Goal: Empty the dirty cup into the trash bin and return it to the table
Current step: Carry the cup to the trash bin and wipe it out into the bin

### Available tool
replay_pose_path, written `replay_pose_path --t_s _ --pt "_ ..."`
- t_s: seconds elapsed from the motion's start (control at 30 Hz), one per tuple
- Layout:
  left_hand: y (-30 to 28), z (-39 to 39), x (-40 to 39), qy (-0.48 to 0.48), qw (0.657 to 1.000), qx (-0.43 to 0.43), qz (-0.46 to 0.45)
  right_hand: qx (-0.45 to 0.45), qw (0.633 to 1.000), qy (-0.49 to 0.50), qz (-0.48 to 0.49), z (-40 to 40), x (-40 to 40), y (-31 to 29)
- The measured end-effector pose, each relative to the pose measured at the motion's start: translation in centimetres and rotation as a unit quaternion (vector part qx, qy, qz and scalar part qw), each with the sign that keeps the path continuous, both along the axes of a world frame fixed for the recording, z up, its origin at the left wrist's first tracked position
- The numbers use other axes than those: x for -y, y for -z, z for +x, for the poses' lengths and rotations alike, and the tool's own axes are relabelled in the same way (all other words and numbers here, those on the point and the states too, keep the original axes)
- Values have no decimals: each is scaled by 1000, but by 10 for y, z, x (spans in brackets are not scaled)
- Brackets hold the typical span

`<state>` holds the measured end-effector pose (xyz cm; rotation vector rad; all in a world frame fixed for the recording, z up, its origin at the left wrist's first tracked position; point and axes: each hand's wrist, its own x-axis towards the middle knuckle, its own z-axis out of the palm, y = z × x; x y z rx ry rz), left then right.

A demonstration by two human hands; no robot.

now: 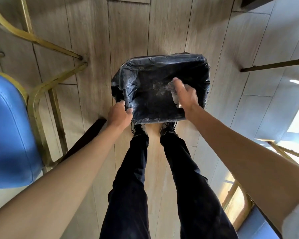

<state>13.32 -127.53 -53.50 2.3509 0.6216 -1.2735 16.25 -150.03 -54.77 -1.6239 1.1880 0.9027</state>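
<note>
A square trash bin (pixel 162 61) lined with a black plastic bag stands on the wooden floor in front of my feet. My left hand (pixel 119 114) grips the bag at the bin's near left corner. My right hand (pixel 185 94) is over the bin's right side, closed on a pale, see-through cup (pixel 175 99) that is mostly hidden under the hand and blurred. Its tilt is unclear. Pale specks and crumbs lie in the bag's bottom (pixel 155 87).
A blue padded chair (pixel 9 128) with a gold metal frame (pixel 41 104) stands at the left. More gold chair legs (pixel 236 192) and a blue seat are at the lower right. A dark table leg (pixel 274 64) crosses the upper right. My legs and shoes (pixel 138 130) touch the bin's near side.
</note>
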Motion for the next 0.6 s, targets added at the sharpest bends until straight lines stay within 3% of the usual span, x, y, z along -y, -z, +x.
replay_pose_path --t_s 0.07,0.27,0.4,0.6 --pt "-1 -1 1 -6 1000 0 5 4 999 53 -8 6 3 -2" --pt "-2 -2 3 -10 1000 6 1 -29 996 74 40 6 -5 6" --pt "-4 0 2 -12 1000 -1 2 -40 983 168 68 8 -7 7" --pt "-4 0 1 -14 1000 -3 -2 -3 996 61 60 -5 -18 10"
